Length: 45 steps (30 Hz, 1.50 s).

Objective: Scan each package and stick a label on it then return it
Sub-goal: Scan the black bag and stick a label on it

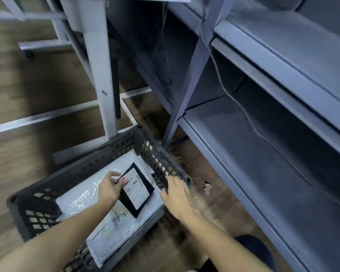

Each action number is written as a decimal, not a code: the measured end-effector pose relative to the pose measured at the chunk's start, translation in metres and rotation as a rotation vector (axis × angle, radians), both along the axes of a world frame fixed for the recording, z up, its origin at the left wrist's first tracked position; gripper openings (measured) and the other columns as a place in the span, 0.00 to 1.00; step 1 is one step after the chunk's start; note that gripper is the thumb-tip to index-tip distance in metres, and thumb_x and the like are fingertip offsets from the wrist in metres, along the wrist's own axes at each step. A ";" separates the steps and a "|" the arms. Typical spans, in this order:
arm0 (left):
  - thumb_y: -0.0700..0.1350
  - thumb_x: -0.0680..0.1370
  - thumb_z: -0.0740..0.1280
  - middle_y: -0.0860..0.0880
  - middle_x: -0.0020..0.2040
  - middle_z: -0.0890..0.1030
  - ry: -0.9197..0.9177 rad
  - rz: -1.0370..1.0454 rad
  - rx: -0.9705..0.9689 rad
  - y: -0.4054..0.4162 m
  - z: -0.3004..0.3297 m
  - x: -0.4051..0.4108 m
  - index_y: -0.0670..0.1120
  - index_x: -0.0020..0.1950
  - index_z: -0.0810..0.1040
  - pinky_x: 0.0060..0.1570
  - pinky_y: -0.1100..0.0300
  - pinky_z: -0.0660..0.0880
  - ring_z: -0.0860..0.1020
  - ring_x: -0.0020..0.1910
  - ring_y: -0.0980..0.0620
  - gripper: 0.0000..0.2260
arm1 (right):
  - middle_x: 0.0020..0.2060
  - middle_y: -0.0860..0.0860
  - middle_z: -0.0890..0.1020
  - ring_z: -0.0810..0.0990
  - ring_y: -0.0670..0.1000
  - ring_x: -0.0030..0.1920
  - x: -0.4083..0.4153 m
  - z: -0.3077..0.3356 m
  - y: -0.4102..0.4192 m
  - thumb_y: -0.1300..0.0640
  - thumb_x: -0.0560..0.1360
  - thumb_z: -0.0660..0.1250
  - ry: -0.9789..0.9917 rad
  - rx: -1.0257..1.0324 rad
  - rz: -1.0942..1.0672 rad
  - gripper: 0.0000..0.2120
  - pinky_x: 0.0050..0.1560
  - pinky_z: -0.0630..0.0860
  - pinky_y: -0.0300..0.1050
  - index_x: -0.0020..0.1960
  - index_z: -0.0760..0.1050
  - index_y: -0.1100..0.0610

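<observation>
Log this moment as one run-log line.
left hand: grips black package | right hand: rests on crate rim | package: in crate, atop white mailers

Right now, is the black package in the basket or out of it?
In. The black package lies on white packages inside the basket, the left hand holding its edge.

1. Basket [161,160]: dark grey, lattice of small openings.
2. Small package [126,201]: black, white printed label with a red mark.
3. Mailers [106,238] beneath: white.
4. Shelving [283,91]: blue-grey.
5. Floor [37,85]: brown wood grain.
</observation>
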State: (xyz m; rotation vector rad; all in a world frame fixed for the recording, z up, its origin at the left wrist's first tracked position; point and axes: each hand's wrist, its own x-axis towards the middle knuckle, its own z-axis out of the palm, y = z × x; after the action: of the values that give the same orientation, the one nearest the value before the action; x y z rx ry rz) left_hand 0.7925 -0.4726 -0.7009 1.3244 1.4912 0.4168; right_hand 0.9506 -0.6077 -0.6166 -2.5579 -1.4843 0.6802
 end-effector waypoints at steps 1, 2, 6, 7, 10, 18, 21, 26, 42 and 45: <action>0.47 0.71 0.76 0.45 0.41 0.80 -0.030 0.019 0.007 0.002 0.014 0.000 0.45 0.51 0.76 0.40 0.55 0.73 0.78 0.39 0.46 0.14 | 0.69 0.53 0.69 0.63 0.51 0.71 0.001 0.008 0.000 0.54 0.80 0.56 -0.013 0.014 0.004 0.23 0.74 0.53 0.44 0.73 0.61 0.59; 0.47 0.71 0.76 0.45 0.41 0.81 -0.067 0.031 0.019 0.003 0.028 0.000 0.45 0.49 0.76 0.40 0.54 0.73 0.79 0.38 0.46 0.13 | 0.69 0.53 0.69 0.63 0.51 0.71 0.003 0.018 0.000 0.54 0.80 0.56 -0.024 0.033 0.005 0.22 0.74 0.53 0.44 0.73 0.61 0.58; 0.46 0.68 0.78 0.51 0.38 0.82 -0.171 0.039 0.187 0.004 0.096 0.005 0.48 0.42 0.81 0.39 0.61 0.73 0.78 0.38 0.54 0.08 | 0.69 0.53 0.69 0.63 0.52 0.71 0.012 0.064 -0.001 0.54 0.80 0.55 -0.101 0.114 0.031 0.23 0.74 0.53 0.46 0.73 0.61 0.59; 0.46 0.67 0.79 0.52 0.38 0.82 -0.210 0.045 0.213 0.004 0.115 0.008 0.48 0.41 0.82 0.38 0.62 0.73 0.78 0.38 0.55 0.07 | 0.70 0.53 0.68 0.62 0.52 0.72 0.015 0.076 -0.002 0.54 0.80 0.54 -0.125 0.122 0.041 0.24 0.75 0.52 0.48 0.74 0.60 0.59; 0.45 0.67 0.78 0.54 0.35 0.83 -0.351 0.032 0.247 0.002 0.171 0.017 0.50 0.39 0.84 0.36 0.63 0.75 0.80 0.35 0.58 0.05 | 0.74 0.54 0.63 0.57 0.52 0.75 0.024 0.116 -0.007 0.53 0.80 0.54 -0.196 0.165 0.056 0.25 0.76 0.49 0.48 0.76 0.57 0.58; 0.45 0.74 0.73 0.49 0.49 0.79 -0.438 -0.034 0.503 -0.018 0.293 0.056 0.45 0.51 0.78 0.51 0.58 0.70 0.75 0.47 0.53 0.09 | 0.75 0.56 0.61 0.56 0.55 0.76 0.054 0.236 -0.033 0.54 0.80 0.55 -0.429 0.356 -0.026 0.27 0.76 0.48 0.49 0.76 0.56 0.61; 0.49 0.75 0.72 0.47 0.52 0.74 -0.429 -0.053 0.486 -0.030 0.325 0.076 0.43 0.59 0.71 0.49 0.54 0.70 0.73 0.47 0.50 0.18 | 0.71 0.56 0.67 0.61 0.56 0.73 0.067 0.279 -0.052 0.55 0.78 0.57 -0.510 0.420 -0.065 0.24 0.74 0.51 0.49 0.73 0.61 0.61; 0.39 0.75 0.69 0.39 0.50 0.74 -0.499 -0.143 0.368 -0.051 0.376 0.110 0.37 0.63 0.69 0.38 0.52 0.74 0.74 0.41 0.48 0.19 | 0.69 0.56 0.68 0.63 0.56 0.70 0.097 0.334 -0.099 0.56 0.78 0.56 -0.633 0.442 -0.164 0.23 0.73 0.53 0.48 0.72 0.61 0.62; 0.41 0.71 0.75 0.45 0.62 0.79 -0.882 -0.451 0.230 -0.183 0.462 0.245 0.44 0.61 0.79 0.64 0.45 0.72 0.77 0.61 0.43 0.19 | 0.57 0.54 0.73 0.69 0.55 0.60 0.173 0.388 -0.274 0.58 0.78 0.54 -0.765 0.317 -0.585 0.16 0.68 0.60 0.48 0.64 0.67 0.61; 0.41 0.70 0.76 0.43 0.59 0.81 -0.879 -0.470 0.157 -0.211 0.468 0.266 0.41 0.59 0.79 0.62 0.44 0.73 0.79 0.58 0.42 0.18 | 0.57 0.54 0.73 0.69 0.56 0.60 0.182 0.392 -0.303 0.59 0.78 0.55 -0.784 0.290 -0.660 0.15 0.68 0.61 0.48 0.63 0.68 0.61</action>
State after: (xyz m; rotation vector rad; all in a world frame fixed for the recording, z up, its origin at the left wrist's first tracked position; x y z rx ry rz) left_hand 1.0581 -0.6837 -0.2329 1.3066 0.4131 0.6945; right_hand 1.1330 -0.9107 -0.2246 -2.9081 -0.6293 -0.6271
